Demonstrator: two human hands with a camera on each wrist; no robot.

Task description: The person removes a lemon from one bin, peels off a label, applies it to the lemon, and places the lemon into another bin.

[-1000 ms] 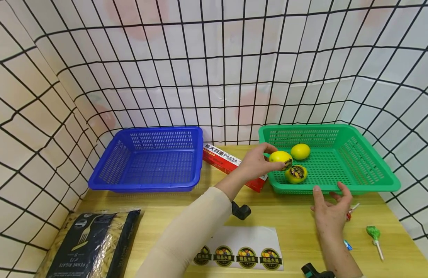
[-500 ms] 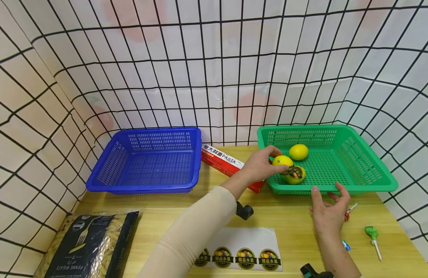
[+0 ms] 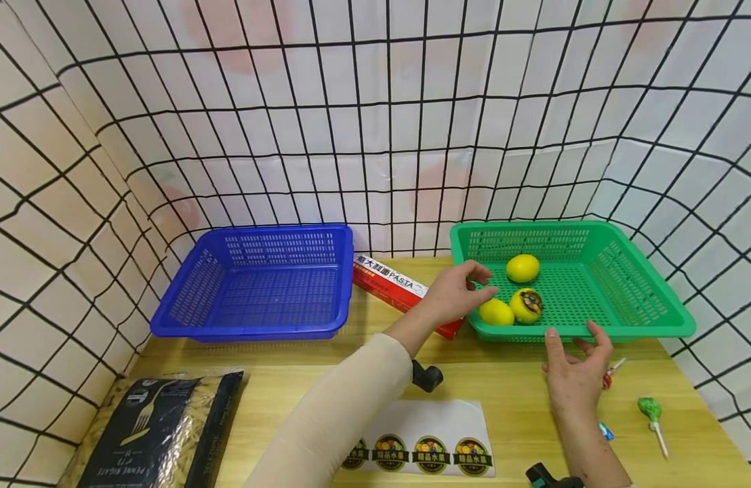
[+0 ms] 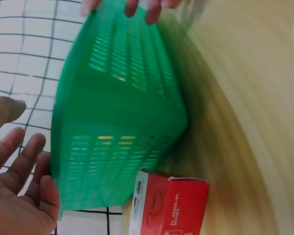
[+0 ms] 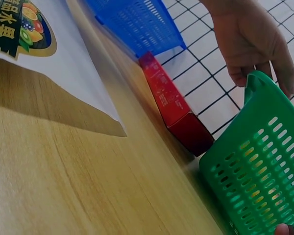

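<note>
My left hand (image 3: pixel 457 291) is over the left end of the green basket (image 3: pixel 607 332), thumb and fingers spread apart with nothing between them. Just below its fingertips lies a yellow lemon (image 3: pixel 496 313). A second lemon (image 3: pixel 526 306) with a dark round sticker sits right beside it, and a third lemon (image 3: pixel 522 268) lies farther back in the basket. My right hand (image 3: pixel 575 383) is at the basket's front side, its thumb and forefinger tips right at the rim. In the left wrist view, the left hand's loosely bent fingers (image 4: pixel 27 159) are beside the basket's rim.
A blue basket (image 3: pixel 253 333) stands at the left, with a red pasta box (image 3: pixel 390 288) between the baskets. In front are a sticker sheet (image 3: pixel 436 420), a bag of penne (image 3: pixel 150 434), a green lollipop (image 3: pixel 650 408) and a red lollipop (image 3: pixel 609 376). Wire grid walls surround the table.
The left hand has let go of a lemon, which now lies in the basket's front left corner. The stickered lemon has shifted slightly right and turned. The right hand stays at the rim.
</note>
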